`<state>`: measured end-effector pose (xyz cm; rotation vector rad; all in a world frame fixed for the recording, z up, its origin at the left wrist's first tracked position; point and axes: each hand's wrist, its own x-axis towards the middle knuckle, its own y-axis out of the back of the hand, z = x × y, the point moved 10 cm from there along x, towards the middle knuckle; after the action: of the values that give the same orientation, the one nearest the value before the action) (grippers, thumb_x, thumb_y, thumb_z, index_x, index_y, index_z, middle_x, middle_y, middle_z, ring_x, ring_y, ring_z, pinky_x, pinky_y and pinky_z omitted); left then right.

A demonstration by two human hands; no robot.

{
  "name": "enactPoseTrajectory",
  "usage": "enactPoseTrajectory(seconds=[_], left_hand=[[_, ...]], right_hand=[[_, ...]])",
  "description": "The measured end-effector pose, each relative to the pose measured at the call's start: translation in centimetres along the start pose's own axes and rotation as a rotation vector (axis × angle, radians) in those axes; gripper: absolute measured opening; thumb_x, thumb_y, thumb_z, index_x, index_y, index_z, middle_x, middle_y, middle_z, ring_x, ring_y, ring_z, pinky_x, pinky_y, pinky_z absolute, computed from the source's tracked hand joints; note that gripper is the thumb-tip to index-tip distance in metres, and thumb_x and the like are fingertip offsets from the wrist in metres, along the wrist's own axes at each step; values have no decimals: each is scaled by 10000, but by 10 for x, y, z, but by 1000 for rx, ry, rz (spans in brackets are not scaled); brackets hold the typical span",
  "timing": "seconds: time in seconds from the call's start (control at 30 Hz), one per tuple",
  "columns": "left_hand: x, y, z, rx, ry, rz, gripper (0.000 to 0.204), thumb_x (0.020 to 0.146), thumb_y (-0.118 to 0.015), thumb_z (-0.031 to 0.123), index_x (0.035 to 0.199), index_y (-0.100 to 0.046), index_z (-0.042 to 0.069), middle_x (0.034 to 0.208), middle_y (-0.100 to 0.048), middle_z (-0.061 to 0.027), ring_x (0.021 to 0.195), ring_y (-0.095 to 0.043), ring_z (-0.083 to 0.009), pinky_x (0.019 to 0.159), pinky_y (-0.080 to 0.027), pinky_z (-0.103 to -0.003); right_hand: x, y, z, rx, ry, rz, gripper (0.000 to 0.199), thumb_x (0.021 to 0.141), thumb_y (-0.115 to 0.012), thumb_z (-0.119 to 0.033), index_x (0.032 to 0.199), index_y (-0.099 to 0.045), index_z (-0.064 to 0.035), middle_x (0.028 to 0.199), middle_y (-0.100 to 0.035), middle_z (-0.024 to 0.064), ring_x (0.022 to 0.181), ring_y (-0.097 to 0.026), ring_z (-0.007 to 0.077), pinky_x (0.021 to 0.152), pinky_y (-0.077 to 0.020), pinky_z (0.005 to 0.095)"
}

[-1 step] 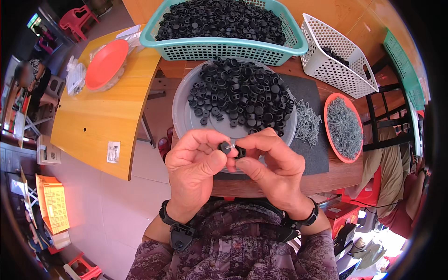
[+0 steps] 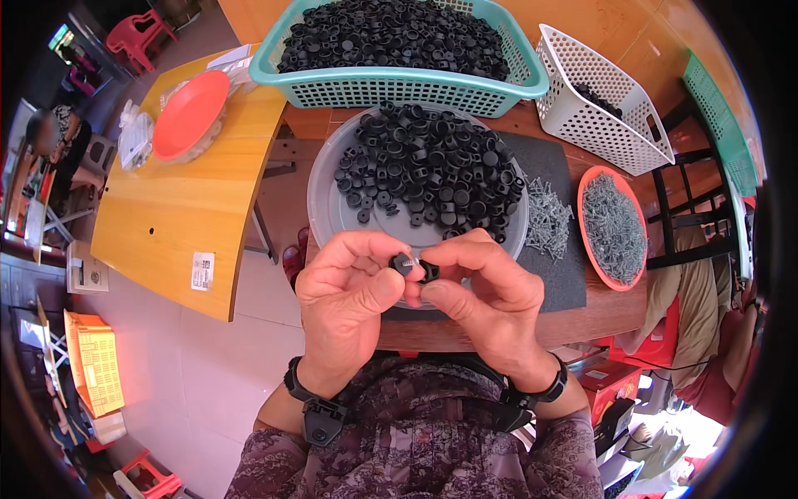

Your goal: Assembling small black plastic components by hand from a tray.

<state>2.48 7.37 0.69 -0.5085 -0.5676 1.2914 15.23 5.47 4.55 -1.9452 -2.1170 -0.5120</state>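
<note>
My left hand [image 2: 349, 295] pinches a small round black plastic cap [image 2: 401, 264] with a metal screw [image 2: 411, 262] sticking out of it sideways. Close against it, my right hand [image 2: 486, 295] grips a black plastic part [image 2: 430, 271] with an opening in it, between thumb and forefinger. The screw's tip points to this second part; whether they touch is too small to tell. Both hands are over the near rim of a grey round tray [image 2: 324, 195]. Many loose black plastic caps and ring-shaped parts [image 2: 432, 166] lie heaped in that tray.
A turquoise basket [image 2: 399, 89] of black parts stands behind the tray, beside a white basket [image 2: 598, 133]. Loose screws [image 2: 547, 220] lie on a dark mat [image 2: 549, 162]; an orange bowl [image 2: 584, 229] holds more. A yellow table [image 2: 179, 208] stands left. Another person [image 2: 731, 358] is at right.
</note>
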Motion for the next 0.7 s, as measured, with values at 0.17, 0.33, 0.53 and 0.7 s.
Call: enactPoseTrajectory(seconds=[0.17,0.33,0.53,0.7], left_hand=[[-1,-1,-3,-21,12,-14,258,803,-667,72,1001,-549,-42,877,-634,-131,764,-623,-167,653,-541,-287],[-3,0,-3,48,29,17,245,805,-661,48,1005,-552,-42,886,-630,-121,777,-621,-162,667,-536,-276],[-9,-3,4,265,-9,41,260,779,-672,-10,1014,-563,-39,896,-624,-99,817,-605,-134,730,-503,-236],[-10,-16,15,513,-119,0,262,762,-692,-11,998,-583,-45,896,-625,-84,818,-598,-118,729,-494,-225]], right_hand=[[-5,1,4,130,-14,22,259,761,-659,43,1010,-605,-4,937,-590,83,767,-535,130,638,-463,236],[-7,4,14,142,-125,32,261,776,-642,58,1028,-592,13,959,-549,66,819,-553,105,693,-459,225],[-6,7,25,390,-219,63,267,769,-632,86,1025,-599,17,940,-592,52,829,-574,103,739,-467,220],[-11,4,40,576,-346,65,268,779,-614,89,1041,-600,32,939,-622,61,859,-585,110,780,-476,228]])
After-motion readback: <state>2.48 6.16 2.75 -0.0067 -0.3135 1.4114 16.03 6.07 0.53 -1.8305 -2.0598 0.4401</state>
